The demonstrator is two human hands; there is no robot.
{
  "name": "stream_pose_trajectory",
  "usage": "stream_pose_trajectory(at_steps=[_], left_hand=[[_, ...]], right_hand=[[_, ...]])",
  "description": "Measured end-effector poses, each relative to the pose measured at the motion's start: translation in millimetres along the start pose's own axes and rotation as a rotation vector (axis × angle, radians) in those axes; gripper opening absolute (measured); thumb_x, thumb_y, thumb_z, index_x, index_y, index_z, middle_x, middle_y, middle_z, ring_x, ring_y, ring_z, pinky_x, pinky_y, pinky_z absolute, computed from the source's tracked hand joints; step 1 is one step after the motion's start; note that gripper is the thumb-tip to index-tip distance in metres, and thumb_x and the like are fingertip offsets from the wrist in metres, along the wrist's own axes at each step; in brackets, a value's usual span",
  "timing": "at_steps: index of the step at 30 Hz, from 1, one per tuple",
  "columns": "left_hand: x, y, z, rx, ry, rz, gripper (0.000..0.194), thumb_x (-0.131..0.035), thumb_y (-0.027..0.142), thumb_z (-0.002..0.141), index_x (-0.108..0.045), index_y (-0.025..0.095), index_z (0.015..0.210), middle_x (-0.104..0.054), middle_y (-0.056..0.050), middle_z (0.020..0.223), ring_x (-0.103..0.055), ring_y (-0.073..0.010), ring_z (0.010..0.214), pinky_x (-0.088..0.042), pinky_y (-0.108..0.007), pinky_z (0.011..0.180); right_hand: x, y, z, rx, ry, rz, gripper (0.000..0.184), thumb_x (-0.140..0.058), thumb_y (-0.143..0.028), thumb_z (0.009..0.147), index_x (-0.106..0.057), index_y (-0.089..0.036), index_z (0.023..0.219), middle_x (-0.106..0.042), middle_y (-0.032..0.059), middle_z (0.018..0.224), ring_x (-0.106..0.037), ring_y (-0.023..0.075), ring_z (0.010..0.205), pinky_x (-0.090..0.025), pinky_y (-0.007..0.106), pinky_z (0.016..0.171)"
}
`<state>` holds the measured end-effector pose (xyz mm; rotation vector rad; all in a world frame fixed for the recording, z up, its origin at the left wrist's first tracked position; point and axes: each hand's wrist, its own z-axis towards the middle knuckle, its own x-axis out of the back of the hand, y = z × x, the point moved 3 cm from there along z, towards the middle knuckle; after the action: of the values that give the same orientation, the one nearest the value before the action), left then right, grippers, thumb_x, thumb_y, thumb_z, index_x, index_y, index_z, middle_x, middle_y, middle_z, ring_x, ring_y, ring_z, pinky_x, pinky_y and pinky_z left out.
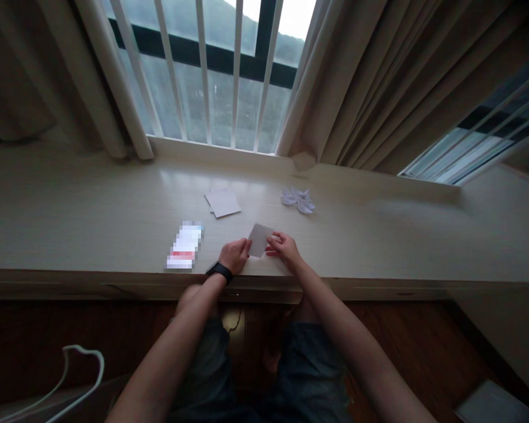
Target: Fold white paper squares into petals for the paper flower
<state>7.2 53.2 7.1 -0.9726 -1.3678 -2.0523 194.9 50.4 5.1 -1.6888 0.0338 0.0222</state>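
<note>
A pale square sheet of paper (pixel 259 239) is held up between my two hands, just above the white ledge near its front edge. My left hand (pixel 235 255), with a dark watch (pixel 220 271) on the wrist, pinches the sheet's left side. On the opposite side, the fingers of my right hand (pixel 284 249) close on its right edge. Beyond my hands lies a small stack of white square papers (pixel 223 202). To the right of that stack sit folded white paper pieces (pixel 298 200), shaped like petals.
A phone with a lit, blurred screen (pixel 185 245) lies left of my left hand. The white ledge (pixel 379 235) runs below a barred window (pixel 207 76) with beige curtains (pixel 352 76) on both sides. A pale curved bar (pixel 101 364) stands at lower left.
</note>
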Motion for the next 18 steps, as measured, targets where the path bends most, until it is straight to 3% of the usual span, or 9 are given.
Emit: stream_pose_trajectory(at_steps=[2, 5, 10, 14, 18], left_hand=[[0.5, -4.7, 2.0, 0.049, -0.014, -0.095, 0.046, -0.028, 0.047, 0.098, -0.057, 0.021, 0.073, -0.064, -0.004, 0.065, -0.059, -0.0172, 0.063, -0.035, -0.027, 0.059], [1.9, -9.3, 3.7, 0.097, -0.006, -0.204, 0.047, -0.029, 0.049, 0.097, -0.057, 0.02, 0.071, -0.061, -0.001, 0.058, -0.058, -0.0162, 0.06, -0.034, -0.026, 0.057], [5.4, -11.4, 5.4, 0.104, 0.062, -0.297, 0.043, -0.036, 0.047, 0.094, -0.058, 0.02, 0.069, -0.061, 0.0, 0.058, -0.058, -0.0151, 0.061, -0.036, -0.025, 0.06], [7.0, -13.7, 6.3, 0.144, 0.093, -0.33, 0.041, -0.043, 0.046, 0.091, -0.06, 0.019, 0.065, -0.064, -0.002, 0.06, -0.058, -0.0153, 0.06, -0.039, -0.026, 0.061], [4.9, -17.3, 6.6, 0.18, 0.07, -0.384, 0.033, -0.052, 0.047, 0.085, -0.068, 0.018, 0.078, -0.065, -0.001, 0.06, -0.059, -0.015, 0.057, -0.041, -0.025, 0.058]], right_hand=[[-4.1, 2.9, 0.8, 0.001, -0.05, -0.05, 0.048, -0.074, -0.054, 0.066, -0.065, -0.014, 0.09, -0.066, 0.0048, 0.076, -0.062, 0.0137, 0.062, -0.048, 0.023, 0.053], [-4.4, 6.0, 1.8, 0.054, -0.008, -0.13, 0.042, -0.069, -0.055, 0.07, -0.065, -0.013, 0.073, -0.06, 0.002, 0.063, -0.054, 0.0106, 0.056, -0.038, 0.019, 0.047], [-1.0, 13.2, 4.2, 0.073, 0.085, -0.101, 0.039, -0.07, -0.052, 0.067, -0.067, -0.014, 0.077, -0.054, -0.0025, 0.056, -0.041, 0.0086, 0.048, -0.031, 0.022, 0.045], [-2.9, 17.7, 7.2, 0.101, 0.071, -0.186, 0.038, -0.07, -0.051, 0.067, -0.07, -0.014, 0.076, -0.059, -0.0006, 0.058, -0.044, 0.0105, 0.051, -0.034, 0.024, 0.05], [-4.4, 18.5, 9.0, 0.143, 0.109, -0.247, 0.039, -0.067, -0.051, 0.069, -0.071, -0.013, 0.078, -0.063, 0.0016, 0.063, -0.047, 0.0117, 0.053, -0.038, 0.025, 0.053]])
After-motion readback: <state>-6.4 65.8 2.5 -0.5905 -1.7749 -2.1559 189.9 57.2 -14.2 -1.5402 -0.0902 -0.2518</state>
